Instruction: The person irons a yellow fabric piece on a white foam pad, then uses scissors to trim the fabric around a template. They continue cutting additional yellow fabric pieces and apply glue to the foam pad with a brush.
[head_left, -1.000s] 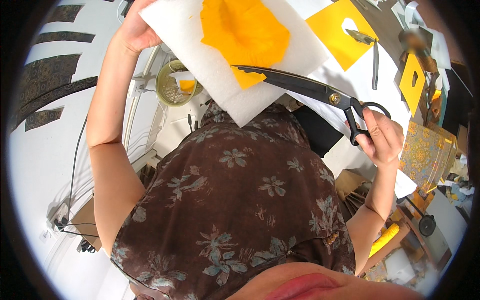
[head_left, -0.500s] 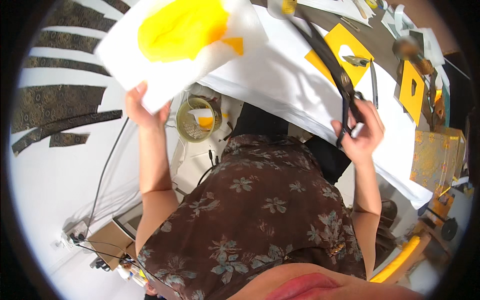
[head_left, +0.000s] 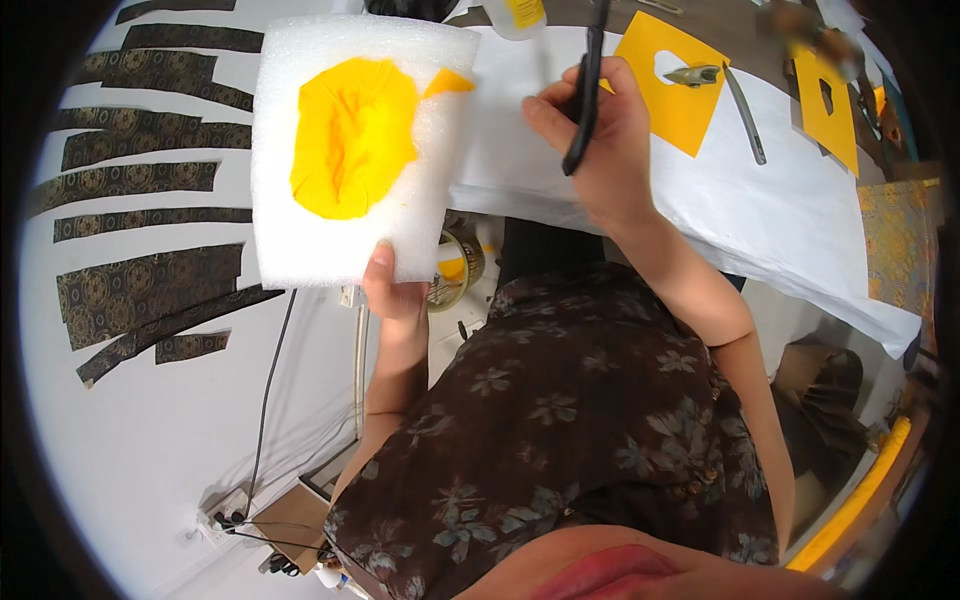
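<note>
A sheet of white foam [head_left: 280,200] is upright in my left hand [head_left: 392,290], gripped at its lower edge with the thumb on the front face. A crumpled yellow fabric piece [head_left: 355,140] with an uneven outline lies against the foam. A small yellow scrap [head_left: 449,83] sits near the foam's upper right edge. My right hand [head_left: 615,140] is closed round black scissors [head_left: 588,100], held over the table to the right of the foam. I see the scissors nearly edge-on, and their upper end runs out of the picture.
On the white-covered table [head_left: 800,230] lies a yellow card [head_left: 680,125] with a cut-out, a grey-green metal tool [head_left: 692,75] and a slim grey tool [head_left: 745,115]. Another yellow card [head_left: 828,110] is farther right. Below the foam stands a waste basket [head_left: 470,270]. Dark patterned strips [head_left: 150,185] hang on the left wall.
The foam with the yellow fabric has come lower and turned more upright. My right hand has moved up and left with the scissors, nearer the foam.
</note>
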